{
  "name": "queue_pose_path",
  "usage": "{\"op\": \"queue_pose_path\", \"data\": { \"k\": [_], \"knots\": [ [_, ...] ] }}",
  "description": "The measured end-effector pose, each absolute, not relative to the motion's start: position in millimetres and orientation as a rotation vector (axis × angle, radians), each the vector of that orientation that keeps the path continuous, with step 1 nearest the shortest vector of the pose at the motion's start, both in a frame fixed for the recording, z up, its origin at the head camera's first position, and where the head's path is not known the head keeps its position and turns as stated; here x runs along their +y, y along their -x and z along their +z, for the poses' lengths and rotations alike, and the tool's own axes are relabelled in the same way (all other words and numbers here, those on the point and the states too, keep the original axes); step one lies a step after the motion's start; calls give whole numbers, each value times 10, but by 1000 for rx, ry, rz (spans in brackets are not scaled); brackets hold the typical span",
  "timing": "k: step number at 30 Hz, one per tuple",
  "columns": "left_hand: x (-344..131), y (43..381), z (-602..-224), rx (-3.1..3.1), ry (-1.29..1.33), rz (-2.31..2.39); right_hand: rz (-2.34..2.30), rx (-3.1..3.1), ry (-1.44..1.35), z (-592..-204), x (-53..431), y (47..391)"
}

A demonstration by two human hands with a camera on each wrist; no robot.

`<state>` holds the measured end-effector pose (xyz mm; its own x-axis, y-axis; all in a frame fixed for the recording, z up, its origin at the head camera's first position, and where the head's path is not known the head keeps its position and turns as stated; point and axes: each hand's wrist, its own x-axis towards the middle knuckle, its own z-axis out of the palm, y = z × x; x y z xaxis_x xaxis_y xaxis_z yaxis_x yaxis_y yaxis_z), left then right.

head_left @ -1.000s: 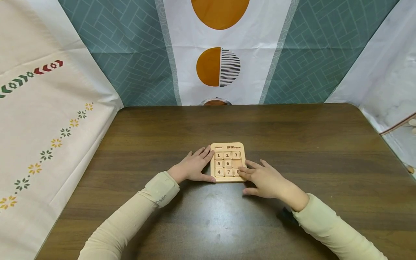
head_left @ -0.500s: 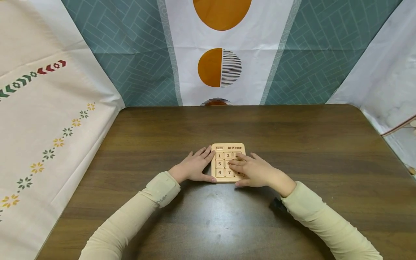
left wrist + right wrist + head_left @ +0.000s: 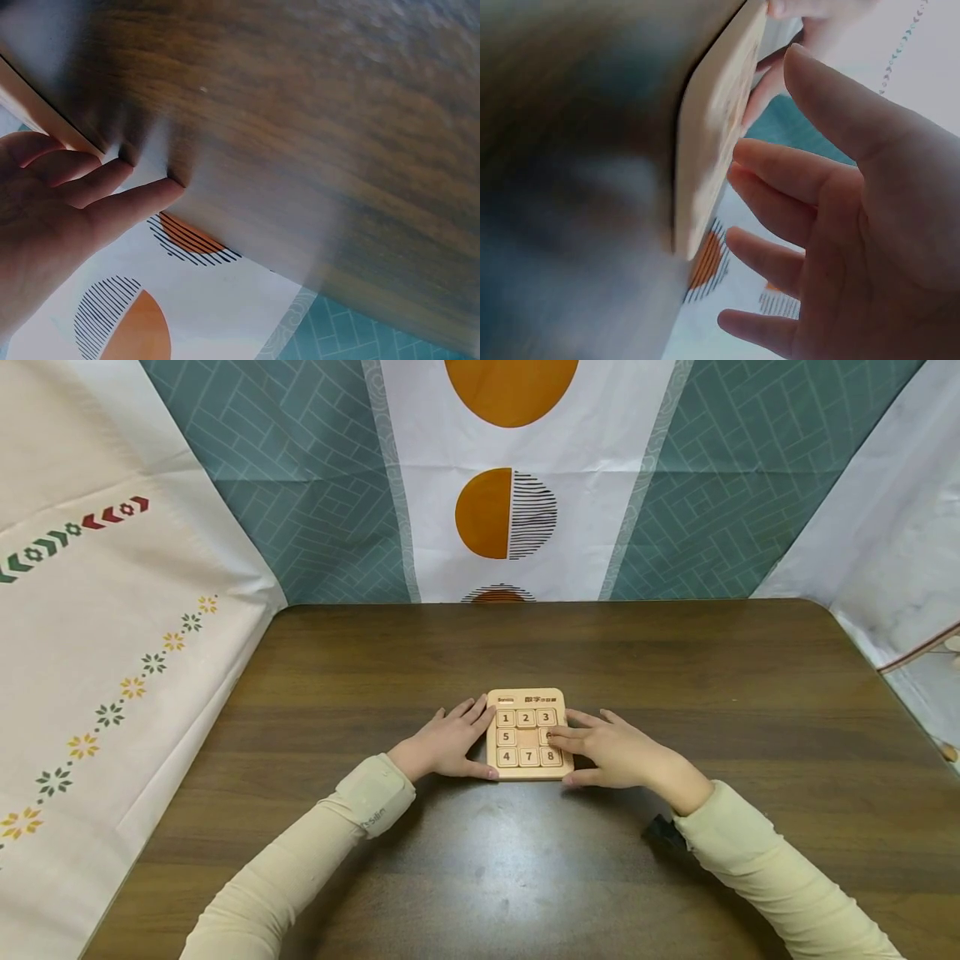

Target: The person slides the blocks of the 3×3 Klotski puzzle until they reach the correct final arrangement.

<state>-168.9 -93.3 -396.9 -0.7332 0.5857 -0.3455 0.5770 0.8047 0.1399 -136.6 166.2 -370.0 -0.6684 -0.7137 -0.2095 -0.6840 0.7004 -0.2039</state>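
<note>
A wooden number slide puzzle (image 3: 528, 738) lies flat on the table. Its tiles read 1, 2, 3 on top, 5, a gap and 6 in the middle, and 4, 7, 8 below. My left hand (image 3: 447, 743) rests along the puzzle's left edge, fingers spread, thumb at the lower left corner. Straight fingers of my right hand (image 3: 618, 753) touch the 6 tile (image 3: 544, 737), partly covering it. The right thumb lies by the lower right corner. In the right wrist view the puzzle's edge (image 3: 697, 157) shows, its tile faces barely visible.
The brown wooden table (image 3: 375, 660) extends around the puzzle on all sides. A patterned cloth (image 3: 300, 510) hangs behind its far edge. Pale cloths (image 3: 82, 693) stand at the left and right sides.
The right hand reached left across the puzzle, then drew back right. The 6 tile slid from the middle to the right of its row. The left hand stayed at the edge.
</note>
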Motion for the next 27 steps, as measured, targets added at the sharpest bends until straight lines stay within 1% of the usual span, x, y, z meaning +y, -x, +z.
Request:
{"op": "queue_pose_path", "data": {
  "k": [9, 18, 27],
  "knots": [
    [-922, 1694, -3973, 2611, -871, 26, -137, 2599, 1205, -3694, 1439, 1300],
    [-923, 1699, -3980, 2608, -877, 45, -128, 2577, 1201, -3772, 1238, 1447],
    [-925, 1706, -3967, 2610, -860, 32, -124, 2581, 1170, -3766, 1398, 1482]
  ]
}}
